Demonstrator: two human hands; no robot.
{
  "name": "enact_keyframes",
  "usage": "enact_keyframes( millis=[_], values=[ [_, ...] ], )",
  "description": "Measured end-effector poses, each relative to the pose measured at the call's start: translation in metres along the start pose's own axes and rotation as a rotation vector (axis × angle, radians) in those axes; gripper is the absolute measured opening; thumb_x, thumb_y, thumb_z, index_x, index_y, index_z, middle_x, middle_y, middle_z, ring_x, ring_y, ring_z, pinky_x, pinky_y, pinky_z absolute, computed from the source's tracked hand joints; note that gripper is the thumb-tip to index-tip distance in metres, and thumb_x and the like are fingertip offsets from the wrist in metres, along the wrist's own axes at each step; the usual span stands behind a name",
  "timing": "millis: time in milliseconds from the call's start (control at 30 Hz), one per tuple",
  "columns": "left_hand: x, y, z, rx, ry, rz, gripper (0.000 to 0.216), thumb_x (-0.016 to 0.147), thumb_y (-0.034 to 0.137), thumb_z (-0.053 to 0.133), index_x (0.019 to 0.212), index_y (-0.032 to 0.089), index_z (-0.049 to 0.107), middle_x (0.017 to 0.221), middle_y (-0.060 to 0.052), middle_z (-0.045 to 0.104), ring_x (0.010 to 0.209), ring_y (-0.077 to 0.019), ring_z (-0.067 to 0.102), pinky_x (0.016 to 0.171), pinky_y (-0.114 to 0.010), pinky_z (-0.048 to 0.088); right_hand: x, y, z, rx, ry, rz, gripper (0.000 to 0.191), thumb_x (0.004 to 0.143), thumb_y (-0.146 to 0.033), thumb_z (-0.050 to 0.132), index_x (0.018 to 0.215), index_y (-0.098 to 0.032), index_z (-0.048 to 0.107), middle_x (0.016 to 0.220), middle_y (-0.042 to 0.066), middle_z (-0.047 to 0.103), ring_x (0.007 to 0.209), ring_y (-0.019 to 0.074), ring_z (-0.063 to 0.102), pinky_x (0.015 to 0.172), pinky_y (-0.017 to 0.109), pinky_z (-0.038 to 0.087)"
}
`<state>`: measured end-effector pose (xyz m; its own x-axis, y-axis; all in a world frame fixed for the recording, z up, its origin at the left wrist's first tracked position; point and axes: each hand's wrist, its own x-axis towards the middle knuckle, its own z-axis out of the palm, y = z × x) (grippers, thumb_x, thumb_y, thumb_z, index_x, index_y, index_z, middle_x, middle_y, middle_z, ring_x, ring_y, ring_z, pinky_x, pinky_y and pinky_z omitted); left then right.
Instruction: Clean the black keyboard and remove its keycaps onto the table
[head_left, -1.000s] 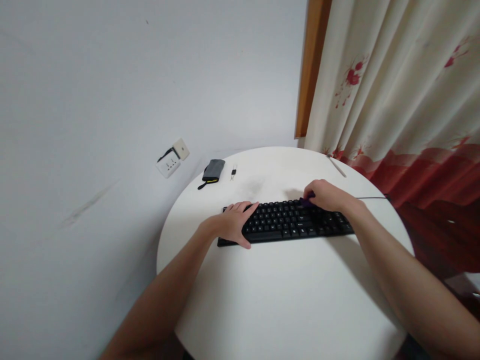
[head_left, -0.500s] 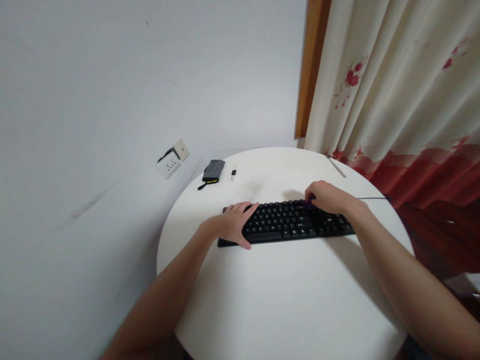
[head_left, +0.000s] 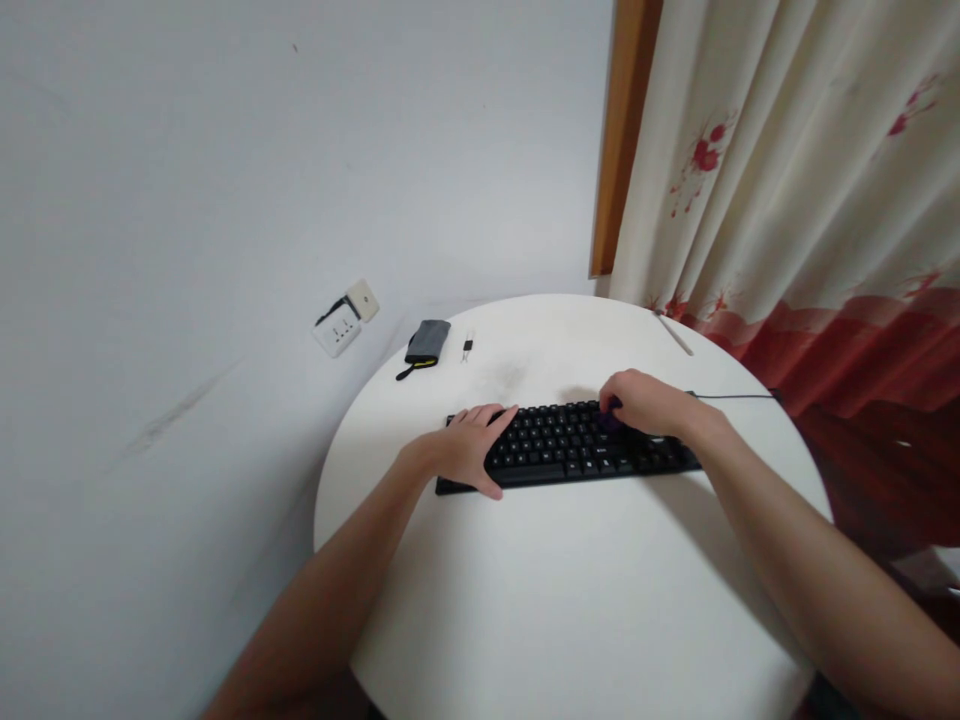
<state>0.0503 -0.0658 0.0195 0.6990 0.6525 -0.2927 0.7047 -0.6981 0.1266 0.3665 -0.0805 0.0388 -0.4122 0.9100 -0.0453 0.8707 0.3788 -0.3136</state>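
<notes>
A black keyboard point(head_left: 544, 445) lies across the middle of the white round table, its white key legends facing me. My left hand point(head_left: 474, 447) rests on its left end with the fingers spread, the thumb over the near edge. Over the right part of the keys, my right hand point(head_left: 637, 402) is closed around a small dark purple lump point(head_left: 610, 418). That lump touches or nearly touches the keys; its kind cannot be made out, as my fingers cover much of it.
Farther back on the table point(head_left: 555, 580) lie a grey folded cloth pouch point(head_left: 427, 343) with a black loop and a small black-and-clear item point(head_left: 468, 346). A thin pale stick point(head_left: 675, 333) lies near the curtain point(head_left: 750, 180). The keyboard cable point(head_left: 735, 397) runs right. A wall socket point(head_left: 337, 330) is left.
My right hand has shifted slightly left and toward me over the keys, with the purple lump in it. My left hand and the keyboard have stayed in place.
</notes>
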Motion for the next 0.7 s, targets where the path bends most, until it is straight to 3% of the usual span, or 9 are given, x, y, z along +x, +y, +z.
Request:
enact_keyframes(
  millis=[67,133,233,333,400,600,700],
  values=[
    [0.001,-0.001,0.002,0.007,0.001,-0.002,0.135,0.052,0.062,0.077,0.155,0.021,0.0,0.157,-0.021,0.018,0.142,-0.0415,0.021,0.114,-0.05,0.021,-0.001,0.002,-0.004,0.002,0.04,-0.004,0.027,0.071,-0.005,0.056,0.082,-0.019,0.076,0.087,0.009,0.073,0.084,0.0236,0.066,0.077,0.032,0.048],
    [0.001,-0.002,0.003,0.012,0.004,-0.002,0.135,0.052,0.063,0.076,0.155,0.02,0.0,0.157,-0.021,0.018,0.142,-0.0415,0.021,0.114,-0.051,0.021,-0.003,-0.009,-0.004,0.129,0.019,-0.114,0.026,0.074,-0.007,0.056,0.086,-0.02,0.076,0.089,0.006,0.074,0.084,0.0204,0.066,0.079,0.03,0.048],
    [0.001,-0.001,0.003,0.013,0.004,0.0,0.135,0.052,0.063,0.076,0.155,0.021,0.0,0.157,-0.021,0.018,0.142,-0.0413,0.021,0.114,-0.051,0.021,-0.005,-0.039,0.004,0.339,-0.069,-0.316,0.026,0.078,-0.009,0.057,0.093,-0.02,0.075,0.092,0.002,0.074,0.082,0.0158,0.066,0.079,0.024,0.048],
    [0.001,-0.001,0.002,0.015,0.006,-0.008,0.136,0.052,0.062,0.077,0.155,0.021,0.0,0.157,-0.021,0.019,0.142,-0.0409,0.021,0.114,-0.051,0.021,-0.004,-0.06,0.014,0.346,-0.173,-0.438,0.027,0.077,-0.006,0.058,0.092,-0.02,0.076,0.093,0.002,0.073,0.082,0.0151,0.066,0.078,0.023,0.047],
    [0.001,-0.001,0.002,0.016,0.006,-0.006,0.136,0.052,0.063,0.077,0.155,0.022,-0.001,0.157,-0.021,0.018,0.142,-0.041,0.021,0.114,-0.051,0.021,-0.003,-0.058,0.017,0.253,-0.173,-0.402,0.03,0.075,-0.003,0.056,0.089,-0.02,0.076,0.091,0.003,0.073,0.083,0.0164,0.066,0.079,0.024,0.046],
    [0.001,-0.003,0.002,0.013,0.005,0.009,0.137,0.051,0.066,0.076,0.155,0.022,-0.002,0.157,-0.021,0.018,0.142,-0.0416,0.021,0.114,-0.051,0.021,-0.004,-0.007,0.002,-0.031,0.005,0.015,0.029,0.069,-0.003,0.055,0.082,-0.019,0.076,0.087,0.01,0.073,0.084,0.025,0.066,0.075,0.032,0.047],
    [0.001,-0.004,0.004,0.007,0.011,0.011,0.136,0.052,0.066,0.076,0.155,0.022,-0.002,0.157,-0.02,0.017,0.142,-0.0417,0.021,0.114,-0.051,0.021,-0.006,-0.005,-0.005,0.07,-0.015,-0.034,0.028,0.07,-0.005,0.056,0.082,-0.02,0.076,0.086,0.007,0.074,0.082,0.0224,0.066,0.076,0.03,0.048]
  ],
)
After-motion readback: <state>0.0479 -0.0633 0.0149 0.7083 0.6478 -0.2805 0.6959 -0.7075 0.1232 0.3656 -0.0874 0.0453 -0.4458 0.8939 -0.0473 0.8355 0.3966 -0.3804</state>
